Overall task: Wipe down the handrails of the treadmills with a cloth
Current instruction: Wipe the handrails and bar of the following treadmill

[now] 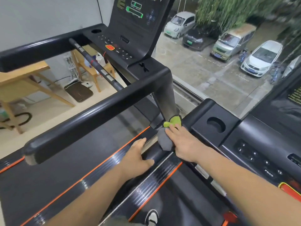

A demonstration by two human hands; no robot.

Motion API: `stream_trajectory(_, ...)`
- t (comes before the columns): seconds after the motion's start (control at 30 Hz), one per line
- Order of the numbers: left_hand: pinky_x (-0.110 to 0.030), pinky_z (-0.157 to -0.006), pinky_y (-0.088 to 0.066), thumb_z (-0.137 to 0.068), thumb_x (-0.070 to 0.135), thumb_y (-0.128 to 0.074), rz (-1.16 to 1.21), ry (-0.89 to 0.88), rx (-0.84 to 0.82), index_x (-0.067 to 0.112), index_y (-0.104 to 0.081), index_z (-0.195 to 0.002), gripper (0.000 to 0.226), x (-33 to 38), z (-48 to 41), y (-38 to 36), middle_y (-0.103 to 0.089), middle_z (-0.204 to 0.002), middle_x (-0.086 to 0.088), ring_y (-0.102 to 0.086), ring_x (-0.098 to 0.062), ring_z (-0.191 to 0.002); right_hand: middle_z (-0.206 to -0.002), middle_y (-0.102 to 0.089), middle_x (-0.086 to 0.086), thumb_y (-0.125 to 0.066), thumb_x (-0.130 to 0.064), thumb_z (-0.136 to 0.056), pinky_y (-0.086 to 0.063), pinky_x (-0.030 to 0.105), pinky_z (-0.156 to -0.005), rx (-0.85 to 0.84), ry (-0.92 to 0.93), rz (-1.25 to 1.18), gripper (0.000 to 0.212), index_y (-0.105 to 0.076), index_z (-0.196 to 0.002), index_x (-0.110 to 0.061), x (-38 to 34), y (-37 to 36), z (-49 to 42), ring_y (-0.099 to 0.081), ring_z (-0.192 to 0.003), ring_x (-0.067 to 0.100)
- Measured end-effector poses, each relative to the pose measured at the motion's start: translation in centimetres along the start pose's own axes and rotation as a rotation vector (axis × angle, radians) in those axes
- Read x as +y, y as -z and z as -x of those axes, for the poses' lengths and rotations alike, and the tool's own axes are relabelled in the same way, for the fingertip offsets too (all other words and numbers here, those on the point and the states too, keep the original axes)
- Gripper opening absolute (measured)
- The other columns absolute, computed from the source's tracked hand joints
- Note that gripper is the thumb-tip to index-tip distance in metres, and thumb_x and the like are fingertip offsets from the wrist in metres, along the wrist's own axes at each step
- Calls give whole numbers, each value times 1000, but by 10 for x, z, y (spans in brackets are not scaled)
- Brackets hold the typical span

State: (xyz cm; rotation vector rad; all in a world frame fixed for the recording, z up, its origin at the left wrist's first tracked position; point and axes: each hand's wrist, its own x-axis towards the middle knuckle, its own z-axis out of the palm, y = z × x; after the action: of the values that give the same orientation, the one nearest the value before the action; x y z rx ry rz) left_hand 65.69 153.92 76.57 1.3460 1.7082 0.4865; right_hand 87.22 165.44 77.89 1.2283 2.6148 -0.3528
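Note:
A grey and lime-green cloth (164, 139) lies bunched on the black left handrail (156, 154) of the near treadmill, close to where the rail meets the console. My right hand (182, 144) presses flat on the cloth with its fingers stretched toward the green part. My left hand (136, 157) rests on the same rail just behind the cloth, with its fingers curled over the rail's top. The neighbouring treadmill's right handrail (97, 110) runs across the middle of the view, apart from both hands.
The near treadmill's console (260, 154) with a cup holder (216, 124) and buttons is at right. The far treadmill's console (130, 30) rises at top centre. A window onto parked cars (236, 43) fills the upper right. A wooden table (24, 79) stands at left.

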Motion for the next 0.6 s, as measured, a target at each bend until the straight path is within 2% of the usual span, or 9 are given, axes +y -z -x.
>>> stream_trajectory(0.07,-37,-123,-31,-77,42,-71,-19,-8,32,25,-36,-157,89,-5,-10,-5,-38,-159,9,-33,-10,-148,-170,4,19,-34,-40,-85,-1,49,-126,-42,-39,-25,88,-9,-164,-9,-18,-12,3,8,-155,41)
stream_trajectory(0.13,-45,-118,-39,-70,44,-66,-18,-11,13,30,-44,-149,84,-27,-27,-13,-48,-152,7,-43,-12,-143,-170,11,16,-19,-56,-84,5,50,-126,-32,-9,-32,92,-6,-164,-14,-29,-21,11,17,-154,38)
stream_trajectory(0.17,-44,-119,-38,-68,42,-63,-19,-16,15,30,-45,-149,84,-23,-27,-11,-48,-153,6,-43,-12,-143,-171,11,12,-11,-61,-83,5,48,-126,-25,26,-25,93,-6,-165,-17,-27,-21,15,18,-155,35)
stream_trajectory(0.23,-27,-120,-28,-72,32,-63,-29,2,46,22,-41,-153,85,-3,-16,-2,-39,-158,8,-34,-10,-147,-172,5,4,-4,-67,-85,5,44,-127,-19,73,2,90,-6,-165,-25,-7,-17,11,14,-157,27)
stream_trajectory(0.3,-15,-113,-21,-83,15,-65,-36,53,56,18,-36,-156,79,1,-13,1,-33,-159,7,-29,-10,-149,-171,-7,-1,-11,-64,-95,-1,41,-127,5,36,1,79,-11,-164,-26,18,-11,-1,2,-157,22)
stream_trajectory(0.4,-21,-117,-24,-87,10,-62,-65,91,72,17,-38,-156,73,-5,-10,5,-37,-161,3,-33,-14,-149,-162,-30,3,-1,-63,-90,-20,44,-120,101,-141,26,86,-31,-157,-18,29,-6,-20,-20,-149,27)
stream_trajectory(0.5,-22,-116,-29,-93,10,-56,-70,122,64,16,-52,-148,55,-15,-5,8,-52,-152,3,-44,-15,-143,-156,-38,8,2,-59,-88,-24,50,-118,158,-281,-44,88,-44,-148,-15,6,-14,-27,-23,-146,32)
stream_trajectory(0.6,-27,-113,-39,-97,15,-54,-44,153,111,21,-68,-130,36,-26,4,19,-67,-133,6,-59,-14,-128,-156,-39,15,-11,-56,-96,-24,58,-118,211,-341,-109,77,-49,-145,-12,-33,-36,-16,-20,-149,41)
